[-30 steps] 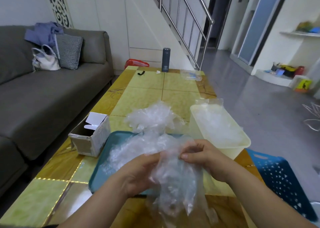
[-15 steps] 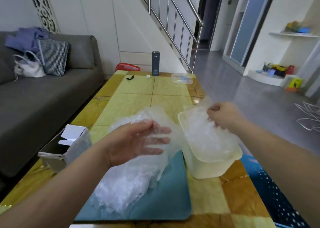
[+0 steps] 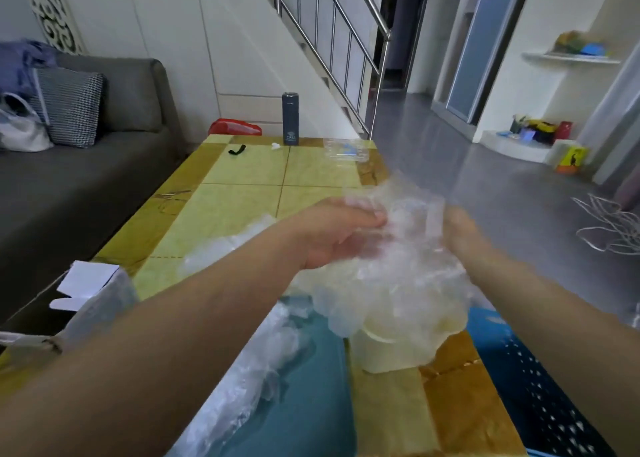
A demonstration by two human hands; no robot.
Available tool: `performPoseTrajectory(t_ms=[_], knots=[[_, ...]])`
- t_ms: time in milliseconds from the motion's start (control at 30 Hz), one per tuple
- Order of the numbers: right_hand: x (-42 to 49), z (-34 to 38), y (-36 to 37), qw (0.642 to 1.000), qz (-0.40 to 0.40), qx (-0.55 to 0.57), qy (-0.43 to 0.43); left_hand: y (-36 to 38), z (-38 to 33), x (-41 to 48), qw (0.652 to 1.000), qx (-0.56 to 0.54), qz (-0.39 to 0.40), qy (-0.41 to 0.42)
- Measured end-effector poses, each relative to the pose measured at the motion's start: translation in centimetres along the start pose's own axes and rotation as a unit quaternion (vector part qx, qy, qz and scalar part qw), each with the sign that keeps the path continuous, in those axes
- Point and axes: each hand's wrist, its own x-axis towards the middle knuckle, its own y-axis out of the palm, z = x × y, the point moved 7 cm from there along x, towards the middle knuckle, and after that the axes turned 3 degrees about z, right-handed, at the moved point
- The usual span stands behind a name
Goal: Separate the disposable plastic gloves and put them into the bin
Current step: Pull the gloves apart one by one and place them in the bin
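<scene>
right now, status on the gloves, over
Left hand and right hand on glove clump, grip blurred. Clump above bin. More gloves on tray. Nothing blocking.

Legible text in my view: none. Item, dark flask [image 3: 290,118] standing at the far end of the table [image 3: 242,172]: a pale printed mark low on its side, too small and soft to read. Item, yellow box [image 3: 573,158] on the floor by the far right wall: a dark figure printed on its face, with no letters or numbers I can make out.
</scene>
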Motion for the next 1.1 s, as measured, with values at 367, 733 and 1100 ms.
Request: performPoseTrajectory(t_ms=[367,733,1100], knots=[[-2.7,1.1,2.0,0.976,0.126,-0.115,-0.135,-1.4,4.8,7.3,0.911,0.346,-0.203,-0.099],[-1.5,-1.7,11.2,0.897,0.309,-0.314,-0.038,-0.5,3.5,4.7,0.945,0.136,-0.292,-0.056],[-2.7,1.1,12.3,0.868,0.285,-0.402,0.052,-6.2,2.5,-9.6,0.905,0.308,-0.285,0.067]])
